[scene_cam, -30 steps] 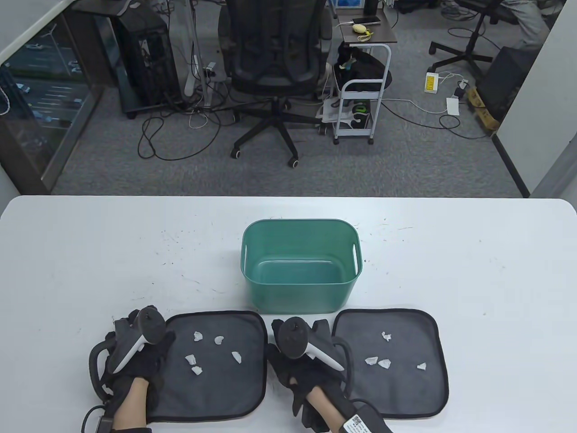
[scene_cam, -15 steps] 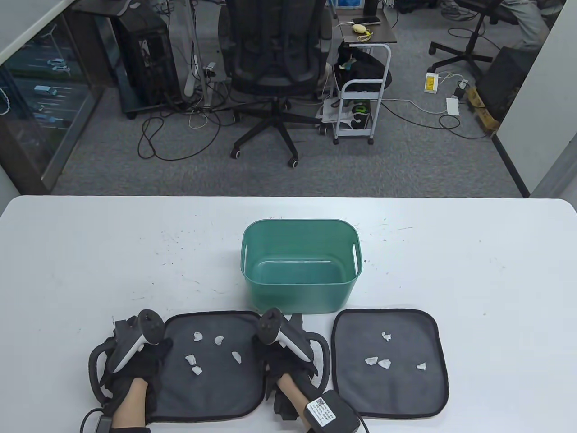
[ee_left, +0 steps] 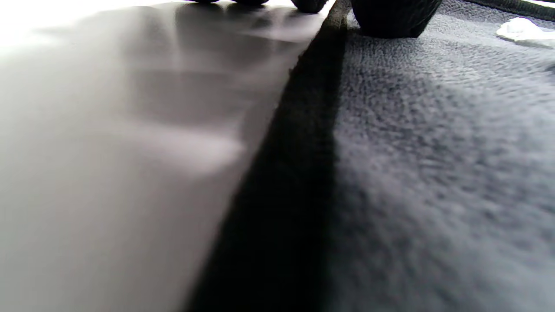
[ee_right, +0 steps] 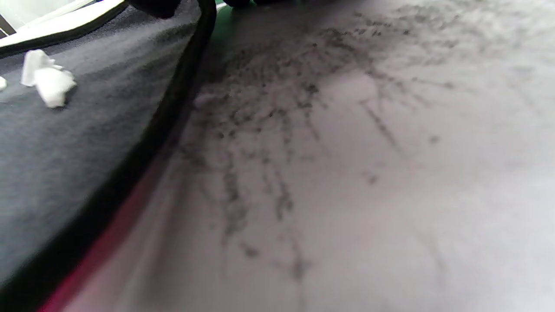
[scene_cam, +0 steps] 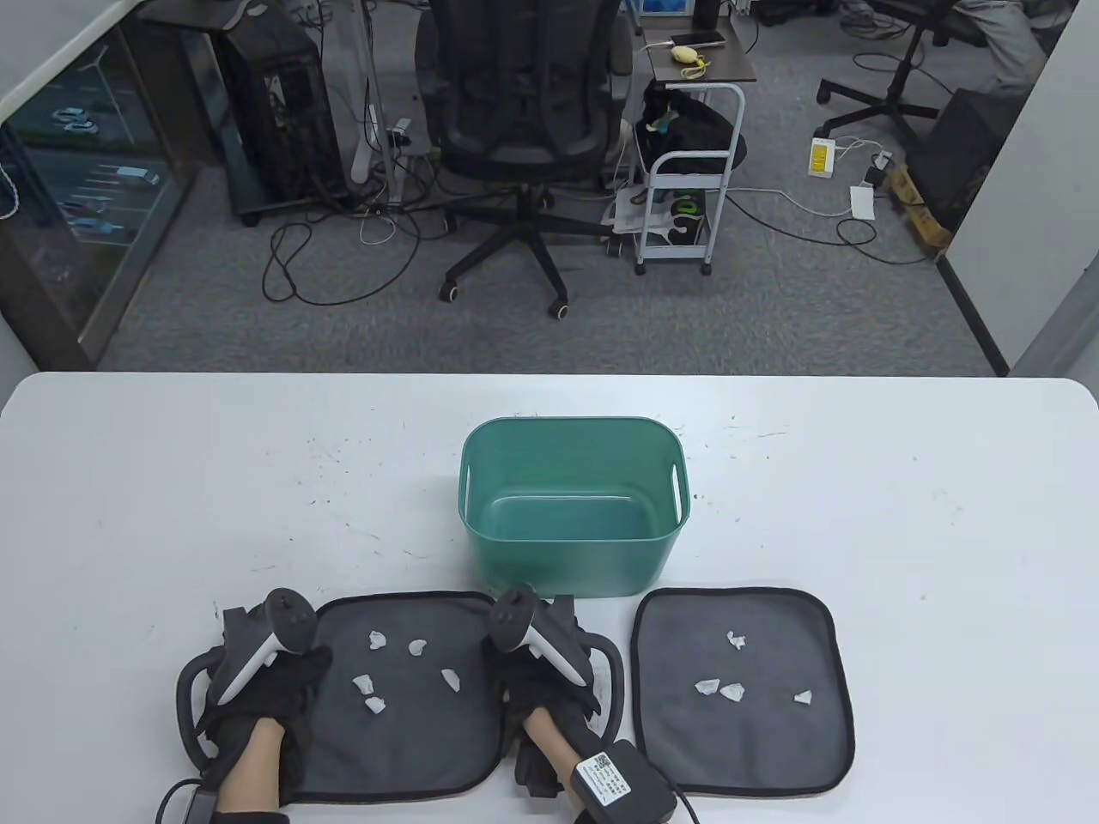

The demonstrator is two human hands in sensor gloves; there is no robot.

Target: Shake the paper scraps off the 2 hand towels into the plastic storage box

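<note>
Two dark grey hand towels with black edging lie flat at the table's front, each with several white paper scraps. My left hand (scene_cam: 262, 678) lies on the left edge of the left towel (scene_cam: 412, 730); in the left wrist view one fingertip (ee_left: 392, 17) rests on the cloth and the others on the table. My right hand (scene_cam: 545, 678) lies on that towel's right edge, with one fingertip (ee_right: 154, 5) on the cloth by a scrap (ee_right: 47, 80). Neither hand visibly grips the cloth. The right towel (scene_cam: 743, 747) lies untouched. The green plastic storage box (scene_cam: 571, 549) stands empty just behind both towels.
The white table (scene_cam: 901, 515) has dark scuff marks around the box. Beyond its far edge are an office chair (scene_cam: 519, 129), a small white trolley (scene_cam: 687, 172) and floor cables. A cable and a black box hang at my right wrist (scene_cam: 618, 777).
My right hand has moved left, from the gap by the right towel onto the right edge of the left towel. My left hand has hardly shifted.
</note>
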